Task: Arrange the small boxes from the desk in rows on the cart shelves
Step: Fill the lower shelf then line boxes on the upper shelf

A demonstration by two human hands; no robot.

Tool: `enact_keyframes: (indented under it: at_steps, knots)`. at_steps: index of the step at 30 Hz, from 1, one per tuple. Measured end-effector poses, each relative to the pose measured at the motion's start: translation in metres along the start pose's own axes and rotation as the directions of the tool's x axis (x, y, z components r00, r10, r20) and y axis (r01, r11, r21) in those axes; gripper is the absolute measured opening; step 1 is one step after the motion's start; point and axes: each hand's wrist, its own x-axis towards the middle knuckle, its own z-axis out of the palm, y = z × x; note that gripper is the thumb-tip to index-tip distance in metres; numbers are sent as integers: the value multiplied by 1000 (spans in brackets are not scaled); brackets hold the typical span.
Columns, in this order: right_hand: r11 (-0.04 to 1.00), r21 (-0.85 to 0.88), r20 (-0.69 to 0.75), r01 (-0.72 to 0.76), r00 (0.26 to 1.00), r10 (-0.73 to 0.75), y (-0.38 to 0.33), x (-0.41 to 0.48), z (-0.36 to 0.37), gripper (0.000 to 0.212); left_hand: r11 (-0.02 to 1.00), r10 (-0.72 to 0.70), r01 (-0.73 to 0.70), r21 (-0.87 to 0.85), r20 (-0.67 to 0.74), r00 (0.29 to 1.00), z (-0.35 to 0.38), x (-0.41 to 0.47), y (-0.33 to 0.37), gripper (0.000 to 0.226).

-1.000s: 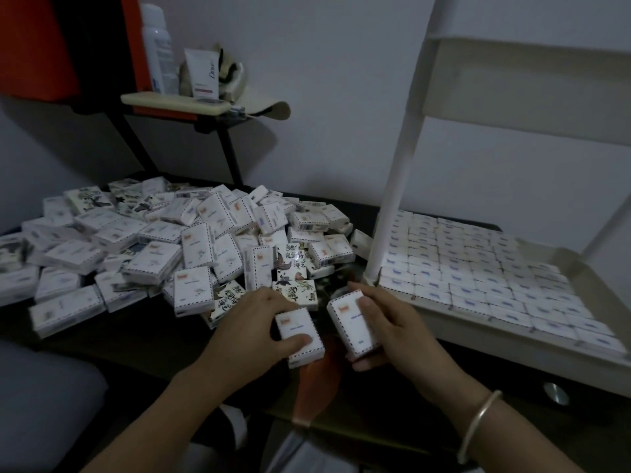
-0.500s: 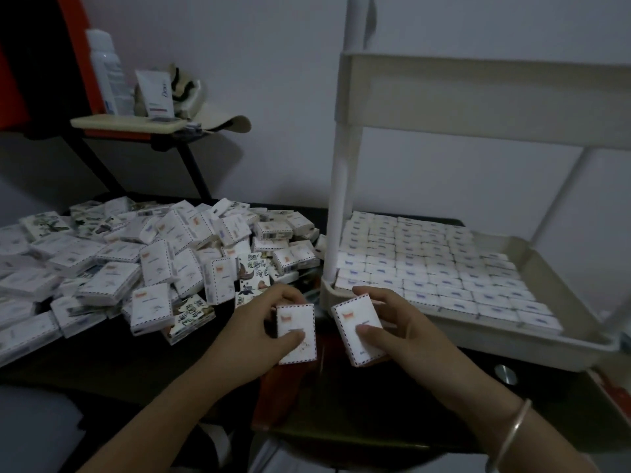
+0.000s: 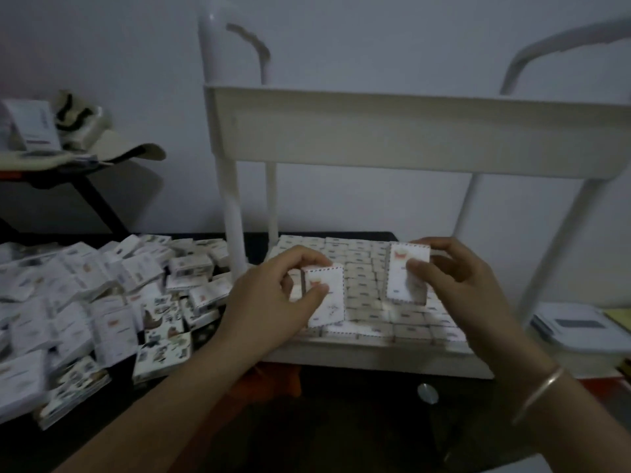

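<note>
Each hand pinches one small box — left hand (image 3: 273, 295), right hand (image 3: 454, 278) — over the shelf rows (image 3: 368, 322).

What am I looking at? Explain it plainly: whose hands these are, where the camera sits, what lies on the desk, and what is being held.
There is no machine here. A person works with bare hands, and the single picture comes from a camera worn on the head, looking forward and down. The left hand pinches a small box. The right hand, with a bracelet on its wrist, pinches a second box. Both boxes are held over the cart's lower shelf, which is already tiled with rows of boxes. To the left, a loose pile of similar boxes lies on the dark desk. The upper shelf shows only its side wall, so whatever it holds is hidden.
</note>
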Motion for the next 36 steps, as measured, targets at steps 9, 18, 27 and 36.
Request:
enact_keyframes:
  at_steps: [9,18,27,36]
  knots:
    - [974,-222,-206,-40,979,-7,42,88,-19,20,907,-243,247,-341,56,968,55,61,3,11]
    - [891,-443,-124,-98,991,48,93,134,-23,15,960,-269,270,-73,24,963,75,100,-13,5]
    - [913,-117,-19,-390,920,391,120,140,-19,25,990,-135,136,-38,25,990,104,147,-26,57]
    - [886,-248,-20,-393,916,401,127,135,-18,18,996,81,-81,30,31,996,157,184,-25,34]
